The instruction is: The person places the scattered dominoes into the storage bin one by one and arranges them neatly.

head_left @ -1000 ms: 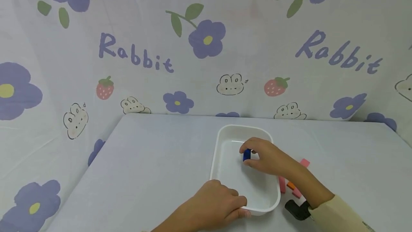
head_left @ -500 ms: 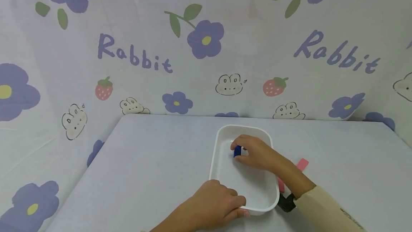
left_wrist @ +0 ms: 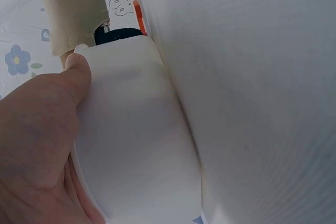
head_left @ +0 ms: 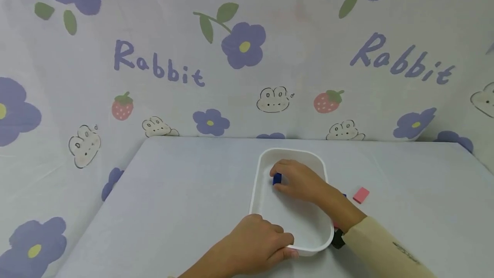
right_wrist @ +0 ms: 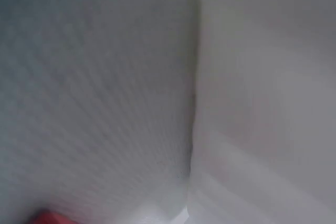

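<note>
The right hand (head_left: 297, 179) moves a blue block (head_left: 277, 179) farther left inside the tray (head_left: 255, 192) within a second. As the forearm (head_left: 341, 213) follows, a pink block (head_left: 361, 195) comes fully into view, along with a blue sliver (head_left: 344, 195).

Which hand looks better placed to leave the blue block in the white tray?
Probably the right hand: it already pinches the blue block over the white tray, while the left hand grips the tray's near end.
</note>
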The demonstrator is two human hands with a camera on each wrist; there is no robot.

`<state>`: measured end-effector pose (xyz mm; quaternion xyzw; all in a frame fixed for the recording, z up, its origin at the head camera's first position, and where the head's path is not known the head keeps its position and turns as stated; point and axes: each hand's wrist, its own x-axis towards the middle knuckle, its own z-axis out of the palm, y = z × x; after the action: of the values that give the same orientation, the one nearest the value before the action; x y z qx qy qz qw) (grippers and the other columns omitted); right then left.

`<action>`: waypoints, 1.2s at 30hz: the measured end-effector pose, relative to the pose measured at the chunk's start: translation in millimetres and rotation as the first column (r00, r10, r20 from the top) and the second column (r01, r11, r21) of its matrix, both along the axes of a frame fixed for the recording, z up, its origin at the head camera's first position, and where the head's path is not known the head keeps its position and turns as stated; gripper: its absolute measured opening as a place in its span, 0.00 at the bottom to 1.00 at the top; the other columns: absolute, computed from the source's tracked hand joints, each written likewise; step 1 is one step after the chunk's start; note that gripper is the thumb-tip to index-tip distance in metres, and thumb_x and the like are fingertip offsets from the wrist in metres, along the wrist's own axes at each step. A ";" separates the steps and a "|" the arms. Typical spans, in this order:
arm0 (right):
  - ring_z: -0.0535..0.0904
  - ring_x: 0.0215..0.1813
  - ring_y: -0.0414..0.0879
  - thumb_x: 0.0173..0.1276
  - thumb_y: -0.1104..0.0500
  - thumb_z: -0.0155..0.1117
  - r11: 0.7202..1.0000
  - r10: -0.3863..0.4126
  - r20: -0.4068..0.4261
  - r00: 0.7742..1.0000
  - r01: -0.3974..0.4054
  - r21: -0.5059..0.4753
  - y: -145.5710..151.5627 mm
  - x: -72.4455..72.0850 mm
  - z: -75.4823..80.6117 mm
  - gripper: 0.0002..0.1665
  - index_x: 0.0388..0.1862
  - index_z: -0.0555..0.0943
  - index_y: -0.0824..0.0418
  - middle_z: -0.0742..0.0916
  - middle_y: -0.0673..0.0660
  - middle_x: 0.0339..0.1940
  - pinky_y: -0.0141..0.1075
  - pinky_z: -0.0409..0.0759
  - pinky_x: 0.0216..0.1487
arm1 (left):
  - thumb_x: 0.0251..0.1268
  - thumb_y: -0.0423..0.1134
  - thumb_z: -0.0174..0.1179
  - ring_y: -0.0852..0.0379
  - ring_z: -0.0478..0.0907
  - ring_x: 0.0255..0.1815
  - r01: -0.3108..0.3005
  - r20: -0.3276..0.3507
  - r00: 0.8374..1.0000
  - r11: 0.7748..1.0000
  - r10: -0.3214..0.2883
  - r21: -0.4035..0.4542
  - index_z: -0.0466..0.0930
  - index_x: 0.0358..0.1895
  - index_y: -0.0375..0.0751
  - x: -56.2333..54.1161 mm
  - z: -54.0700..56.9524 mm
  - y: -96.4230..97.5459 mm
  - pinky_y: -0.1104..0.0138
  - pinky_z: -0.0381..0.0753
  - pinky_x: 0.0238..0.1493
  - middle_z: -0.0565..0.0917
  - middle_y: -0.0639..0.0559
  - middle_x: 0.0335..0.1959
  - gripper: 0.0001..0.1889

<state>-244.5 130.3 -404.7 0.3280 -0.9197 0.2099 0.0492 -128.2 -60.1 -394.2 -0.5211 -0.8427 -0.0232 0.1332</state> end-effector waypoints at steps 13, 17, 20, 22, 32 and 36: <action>0.72 0.33 0.41 0.60 0.59 0.78 0.996 0.020 -0.080 0.997 -0.013 0.087 -5.9 -3.0 -5.4 0.13 0.29 0.79 0.54 0.78 0.45 0.28 0.34 0.74 0.38 | 0.76 0.59 0.50 0.68 0.73 0.20 -0.006 -0.019 1.000 1.000 0.006 0.004 0.73 0.27 0.54 -0.1 -1.4 -2.2 0.73 0.61 0.21 0.72 0.64 0.18 0.19; 0.72 0.34 0.42 0.61 0.59 0.77 0.995 0.051 -0.100 0.994 -0.042 0.088 -4.5 -3.5 -6.9 0.11 0.30 0.80 0.55 0.80 0.46 0.29 0.35 0.75 0.39 | 0.76 0.58 0.51 0.68 0.73 0.20 -0.003 -0.026 1.000 1.000 0.003 0.011 0.73 0.27 0.54 0.0 -1.9 -1.7 0.73 0.61 0.21 0.72 0.64 0.18 0.19; 0.73 0.35 0.43 0.61 0.60 0.76 0.994 0.077 -0.133 0.988 -0.067 0.081 -2.7 -3.5 -8.2 0.10 0.29 0.81 0.56 0.81 0.47 0.31 0.36 0.76 0.41 | 0.76 0.58 0.51 0.68 0.72 0.19 0.004 -0.023 1.000 1.000 -0.004 0.017 0.73 0.26 0.54 0.3 -2.1 -1.2 0.73 0.60 0.20 0.71 0.64 0.18 0.19; 0.74 0.36 0.43 0.61 0.60 0.76 0.995 0.080 -0.157 0.984 -0.071 0.067 -1.8 -2.7 -9.0 0.09 0.28 0.81 0.55 0.81 0.47 0.31 0.37 0.77 0.41 | 0.76 0.58 0.51 0.69 0.71 0.19 0.004 -0.009 1.000 1.000 -0.003 0.015 0.72 0.26 0.54 0.6 -2.2 -1.2 0.73 0.60 0.20 0.71 0.64 0.17 0.19; 0.67 0.26 0.39 0.62 0.62 0.66 0.991 0.134 -0.202 0.970 -0.130 0.030 -0.7 5.5 -2.7 0.15 0.19 0.73 0.50 0.71 0.41 0.18 0.33 0.69 0.30 | 0.77 0.58 0.48 0.69 0.67 0.18 -0.014 -0.008 1.000 1.000 0.014 -0.007 0.70 0.26 0.54 0.5 -3.6 -0.7 0.73 0.58 0.21 0.67 0.64 0.17 0.20; 0.67 0.25 0.39 0.63 0.62 0.66 0.990 0.142 -0.196 0.970 -0.138 0.036 -0.2 6.0 -1.5 0.15 0.20 0.74 0.51 0.71 0.41 0.18 0.33 0.69 0.30 | 0.77 0.59 0.49 0.68 0.69 0.19 -0.020 -0.024 1.000 1.000 0.020 -0.005 0.70 0.26 0.54 1.0 -2.6 -0.1 0.73 0.58 0.21 0.68 0.64 0.17 0.20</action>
<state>-238.5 130.1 -406.2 0.4118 -0.8871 0.1691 0.1221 -127.2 -60.3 -396.9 -0.5134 -0.8462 -0.0132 0.1422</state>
